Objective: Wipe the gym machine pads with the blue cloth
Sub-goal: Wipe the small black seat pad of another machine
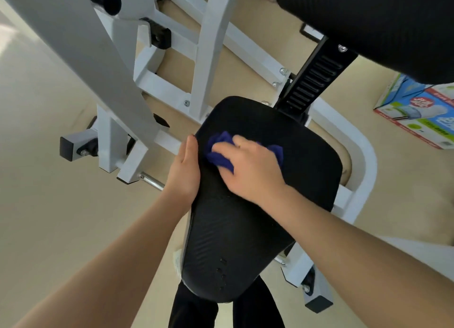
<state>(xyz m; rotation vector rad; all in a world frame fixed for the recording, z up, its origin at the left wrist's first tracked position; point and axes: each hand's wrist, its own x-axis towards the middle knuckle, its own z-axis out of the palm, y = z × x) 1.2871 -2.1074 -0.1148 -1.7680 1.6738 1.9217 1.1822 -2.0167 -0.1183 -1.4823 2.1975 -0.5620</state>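
Blue cloth (pixel 219 153) under right hand's (pixel 250 170) grip

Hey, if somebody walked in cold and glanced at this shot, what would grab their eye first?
Most likely the blue cloth, bunched under the right hand on the upper part of the black seat pad at the centre of the view. Next, the left hand resting along the pad's left edge. After that, the white machine frame spreading across the top, and the colourful cardboard box on the floor at the right edge.
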